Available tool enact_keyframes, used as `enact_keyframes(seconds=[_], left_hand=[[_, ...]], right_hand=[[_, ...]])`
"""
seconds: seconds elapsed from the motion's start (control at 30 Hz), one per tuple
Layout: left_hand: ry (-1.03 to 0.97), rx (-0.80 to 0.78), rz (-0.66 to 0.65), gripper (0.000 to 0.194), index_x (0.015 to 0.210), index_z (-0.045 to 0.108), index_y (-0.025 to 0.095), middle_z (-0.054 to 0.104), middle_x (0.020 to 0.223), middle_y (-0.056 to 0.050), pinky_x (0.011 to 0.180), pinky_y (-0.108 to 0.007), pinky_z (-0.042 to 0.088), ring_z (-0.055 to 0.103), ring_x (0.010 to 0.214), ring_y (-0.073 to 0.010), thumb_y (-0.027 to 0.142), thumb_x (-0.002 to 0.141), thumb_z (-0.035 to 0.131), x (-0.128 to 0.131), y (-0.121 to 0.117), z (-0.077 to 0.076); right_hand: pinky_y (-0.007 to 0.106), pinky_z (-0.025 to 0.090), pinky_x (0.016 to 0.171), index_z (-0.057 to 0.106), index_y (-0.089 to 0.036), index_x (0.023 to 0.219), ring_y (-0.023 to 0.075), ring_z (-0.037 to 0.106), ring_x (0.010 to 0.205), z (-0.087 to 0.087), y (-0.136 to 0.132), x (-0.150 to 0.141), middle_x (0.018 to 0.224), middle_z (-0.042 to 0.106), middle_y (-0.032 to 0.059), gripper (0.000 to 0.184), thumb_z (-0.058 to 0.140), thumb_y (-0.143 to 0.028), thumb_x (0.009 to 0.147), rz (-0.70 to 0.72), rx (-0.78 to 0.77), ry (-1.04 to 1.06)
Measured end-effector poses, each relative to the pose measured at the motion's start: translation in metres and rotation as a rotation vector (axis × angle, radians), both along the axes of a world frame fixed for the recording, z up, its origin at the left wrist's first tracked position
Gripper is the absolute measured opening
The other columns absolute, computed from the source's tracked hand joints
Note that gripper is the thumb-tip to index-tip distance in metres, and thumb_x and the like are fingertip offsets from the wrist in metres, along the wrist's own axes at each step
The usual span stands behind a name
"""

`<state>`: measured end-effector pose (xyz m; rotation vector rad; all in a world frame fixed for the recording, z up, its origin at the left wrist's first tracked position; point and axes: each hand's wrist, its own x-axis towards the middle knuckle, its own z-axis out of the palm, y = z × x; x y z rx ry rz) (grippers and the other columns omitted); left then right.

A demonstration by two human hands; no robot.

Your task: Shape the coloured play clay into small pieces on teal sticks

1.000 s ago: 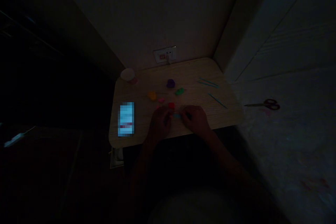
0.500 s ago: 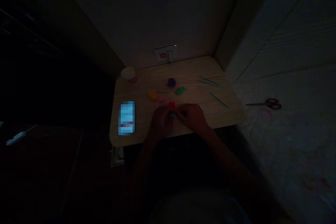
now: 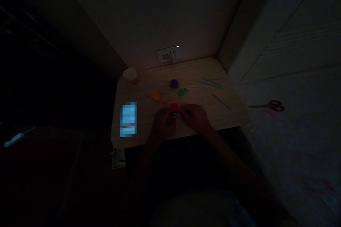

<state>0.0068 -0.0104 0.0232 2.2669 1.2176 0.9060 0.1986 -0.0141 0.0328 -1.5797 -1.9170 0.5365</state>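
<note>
In dim light, both hands meet over the near part of the small wooden table [image 3: 145,133]. My left hand [image 3: 163,124] is closed, thumb and fingers pinched on a small light-blue piece [image 3: 176,114] with a bit of pink beside it. Opposite, my right hand [image 3: 195,117] has its fingertips pressed together at the piece's right end. Its exact shape is too dark to make out. Just beyond the fingers lies a red lump [image 3: 174,106] that looks like modelling clay. Similar lumps lie farther back: pink [image 3: 165,101], orange [image 3: 155,96], green [image 3: 182,92] and purple [image 3: 174,84].
A lit phone [image 3: 128,120] lies on the table's left side, with a paper cup [image 3: 131,75] behind it. Thin blue sticks [image 3: 221,101] lie on the right. Scissors [image 3: 275,106] rest on the pale surface beyond the right edge. A wall socket [image 3: 168,55] holds a plug.
The fingertips have shifted slightly, and more of the light-blue piece shows between them. The lumps, phone and sticks stay where they were.
</note>
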Motion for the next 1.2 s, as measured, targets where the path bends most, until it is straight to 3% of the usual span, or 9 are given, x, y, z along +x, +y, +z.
enact_keyframes(seconds=[0.27,0.77,0.9,1.07,1.2], left_hand=[[0.013,0.013,-0.009,0.026,0.114,0.064,0.022,0.073,0.115,-0.007,0.116,-0.053,0.041,0.066,0.111,-0.0269,0.019,0.089,0.059,0.0,0.0,0.0],[0.014,0.011,-0.027,0.036,0.116,0.063,0.022,0.073,0.114,-0.008,0.112,-0.052,0.045,0.065,0.111,-0.028,0.014,0.081,0.061,-0.003,0.002,-0.005],[0.001,0.014,-0.027,0.034,0.117,0.062,0.022,0.073,0.115,-0.008,0.116,-0.055,0.041,0.066,0.112,-0.0275,0.015,0.084,0.061,-0.003,0.002,-0.005],[-0.008,-0.008,-0.038,0.021,0.116,0.064,0.023,0.072,0.116,-0.008,0.107,-0.048,0.049,0.066,0.111,-0.0254,0.022,0.097,0.057,0.0,0.0,0.0],[-0.014,0.024,-0.026,0.018,0.115,0.063,0.023,0.072,0.112,-0.008,0.102,-0.045,0.052,0.067,0.106,-0.0242,0.023,0.098,0.057,0.001,0.0,-0.001]], right_hand=[[0.033,0.038,0.079,0.075,-0.019,0.081,0.0216,0.069,0.084,0.004,0.0,-0.005,0.089,0.079,0.0077,0.025,0.063,-0.032,0.099,0.037,-0.031,-0.169],[0.035,0.036,0.078,0.08,-0.02,0.086,0.023,0.068,0.085,0.007,0.001,-0.009,0.091,0.08,0.0099,0.032,0.058,-0.037,0.103,0.068,-0.054,-0.26],[0.034,0.036,0.08,0.079,-0.02,0.087,0.0223,0.066,0.086,0.002,0.0,-0.006,0.091,0.079,0.0084,0.029,0.059,-0.035,0.103,0.084,-0.014,-0.224],[0.032,0.036,0.075,0.072,-0.019,0.078,0.0195,0.062,0.077,-0.007,-0.001,0.007,0.08,0.073,0.0063,0.031,0.056,-0.029,0.102,0.064,0.043,-0.069],[0.031,0.036,0.071,0.065,-0.02,0.07,0.0185,0.058,0.071,-0.008,-0.001,0.014,0.072,0.068,0.005,0.035,0.053,-0.029,0.101,0.014,0.07,0.011]])
